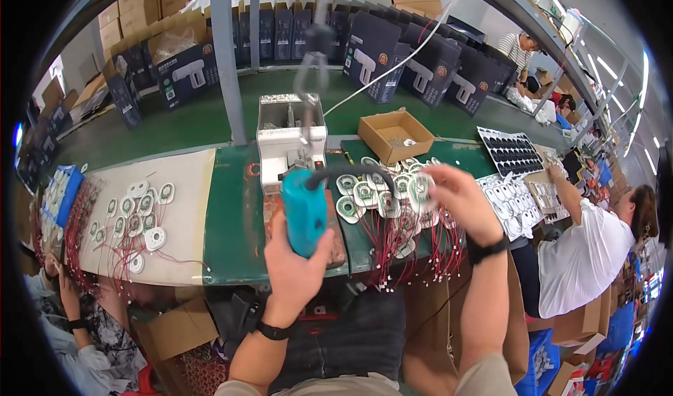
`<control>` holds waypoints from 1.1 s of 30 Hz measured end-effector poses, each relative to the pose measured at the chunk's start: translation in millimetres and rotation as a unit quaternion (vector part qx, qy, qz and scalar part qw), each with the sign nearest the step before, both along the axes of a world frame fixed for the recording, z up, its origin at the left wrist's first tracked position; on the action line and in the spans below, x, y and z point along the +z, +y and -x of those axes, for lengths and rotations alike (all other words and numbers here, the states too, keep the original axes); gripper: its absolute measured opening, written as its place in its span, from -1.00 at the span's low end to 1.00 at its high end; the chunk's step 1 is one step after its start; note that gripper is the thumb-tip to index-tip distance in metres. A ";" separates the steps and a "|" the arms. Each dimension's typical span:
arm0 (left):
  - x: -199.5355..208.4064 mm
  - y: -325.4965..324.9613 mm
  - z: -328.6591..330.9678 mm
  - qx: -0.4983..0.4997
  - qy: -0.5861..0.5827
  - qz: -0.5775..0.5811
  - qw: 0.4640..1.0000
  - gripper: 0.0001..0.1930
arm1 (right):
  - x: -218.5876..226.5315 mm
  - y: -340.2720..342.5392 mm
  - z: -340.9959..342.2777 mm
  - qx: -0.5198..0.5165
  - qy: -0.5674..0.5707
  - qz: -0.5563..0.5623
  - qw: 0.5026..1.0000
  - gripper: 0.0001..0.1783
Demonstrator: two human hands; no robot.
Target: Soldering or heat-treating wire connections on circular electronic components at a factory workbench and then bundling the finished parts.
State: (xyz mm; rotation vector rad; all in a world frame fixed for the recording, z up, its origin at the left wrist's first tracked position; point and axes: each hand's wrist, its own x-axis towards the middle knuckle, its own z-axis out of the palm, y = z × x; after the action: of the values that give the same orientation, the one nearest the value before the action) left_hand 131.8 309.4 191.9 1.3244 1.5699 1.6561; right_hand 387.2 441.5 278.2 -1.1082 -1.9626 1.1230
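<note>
My left hand (pixel 294 273) is wrapped round a teal electric screwdriver (pixel 303 217), held upright in front of a white screw feeder (pixel 291 140). A black cable (pixel 350 170) curves from the tool's top toward the right. With bent fingers, my right hand (pixel 466 203) grips a white oval part with a green circuit board (pixel 420 191). It is over a pile of similar white parts (pixel 365 194), whose red wires (pixel 413 256) trail over the table's front edge. The screwdriver's tip is hidden from me.
An open cardboard box (pixel 396 135) with small pieces stands behind the pile. More wired parts (pixel 133 217) lie on a beige board (pixel 186 214) at left. A metal hook (pixel 312 73) hangs over the feeder. One co-worker (pixel 592 249) sits at right, another (pixel 77 333) at left.
</note>
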 end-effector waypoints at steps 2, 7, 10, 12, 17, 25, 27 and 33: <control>2.1 2.3 2.1 0.074 -0.015 -0.047 0.996 -0.30 | -4.9 37.1 2.1 -0.026 -0.088 0.006 0.996 -0.64; 1.0 -7.4 0.8 0.106 -0.007 -0.090 0.990 -0.08 | -54.8 83.9 28.6 -0.056 -0.175 -0.007 0.983 -0.60; -8.0 -12.7 -4.9 0.145 0.095 -0.129 0.976 -0.02 | -59.3 75.6 29.0 -0.086 -0.298 -0.143 0.940 -0.58; -9.8 -20.5 -17.5 0.154 0.124 -0.128 0.972 -0.04 | -63.0 67.2 14.4 -0.184 -0.143 -0.306 0.923 -0.58; -32.7 -77.6 -42.1 -0.115 0.204 -0.366 0.900 -0.37 | 0.6 -34.2 7.9 -0.132 0.616 0.048 0.775 -0.83; -21.1 -73.8 -149.8 -0.291 -0.489 0.118 0.814 -0.59 | -15.1 -131.5 66.8 -0.077 0.719 0.080 0.686 -0.69; -24.5 -68.0 -149.0 -0.436 -0.534 0.257 0.678 -0.57 | -3.8 -151.6 62.3 -0.024 0.774 0.201 0.600 -0.66; -48.2 -71.8 -142.5 -0.469 -0.511 0.138 0.707 -0.58 | -20.3 -152.3 76.0 0.087 0.760 0.242 0.597 -0.66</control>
State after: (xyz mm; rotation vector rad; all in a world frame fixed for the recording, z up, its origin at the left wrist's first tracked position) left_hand 274.3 237.6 143.7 0.5714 0.2888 1.0257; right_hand 311.2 289.2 257.9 0.1455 -0.3317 1.7971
